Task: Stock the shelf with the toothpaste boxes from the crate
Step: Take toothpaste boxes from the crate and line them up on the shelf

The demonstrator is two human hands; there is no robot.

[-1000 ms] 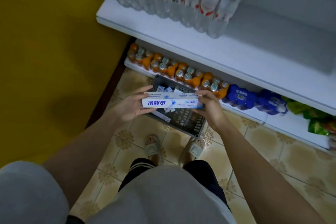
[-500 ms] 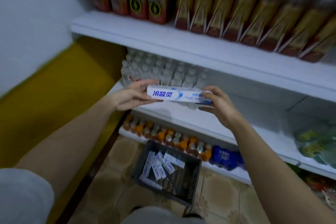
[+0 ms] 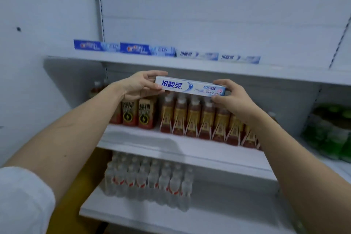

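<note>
Box (image 3: 190,86) now raised from crate level to just under top shelf (image 3: 190,63), gripped endwise by left hand (image 3: 139,85) and right hand (image 3: 230,94). Placing likely next, beside what seem four boxes (image 3: 167,52).

toothpaste box (image 3: 190,86) below top shelf (image 3: 171,62)

pale wall (image 3: 38,15), white shelving (image 3: 190,148), yellow floor (image 3: 66,214)

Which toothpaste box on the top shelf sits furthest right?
The white box at the row's right end; two dark blue boxes and another white one lie to its left.
</note>
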